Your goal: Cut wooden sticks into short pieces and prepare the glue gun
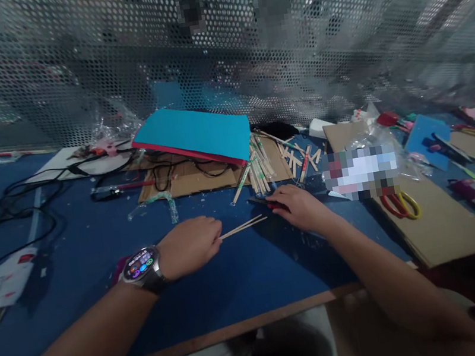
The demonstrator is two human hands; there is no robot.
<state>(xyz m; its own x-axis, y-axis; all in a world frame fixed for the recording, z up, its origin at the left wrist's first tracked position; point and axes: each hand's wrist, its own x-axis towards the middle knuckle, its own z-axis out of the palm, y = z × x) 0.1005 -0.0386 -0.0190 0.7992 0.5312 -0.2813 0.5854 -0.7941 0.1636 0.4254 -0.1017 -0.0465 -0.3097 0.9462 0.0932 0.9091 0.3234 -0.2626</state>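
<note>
My left hand (194,246), with a smartwatch on its wrist, is closed around a pair of thin wooden sticks (245,225). Their free ends point right and spread slightly apart. Just beyond those ends, my right hand (297,207) is closed on a red-handled tool (272,204) with dark, narrow jaws pointing left. Most of its handle is covered by my fingers, so its exact kind is unclear. Behind the hands lies a pile of wooden sticks (258,168), some in clear wrappers with green print. Short cut stick pieces (306,158) lie to its right.
Blue and red sheets (194,133) rest over cardboard (215,178) at the back. A hot glue gun (12,280) and black cables (10,196) occupy the left. Scissors (399,204) lie on cardboard (448,229) at right. A perforated metal screen (216,43) rises behind the blue table (236,286).
</note>
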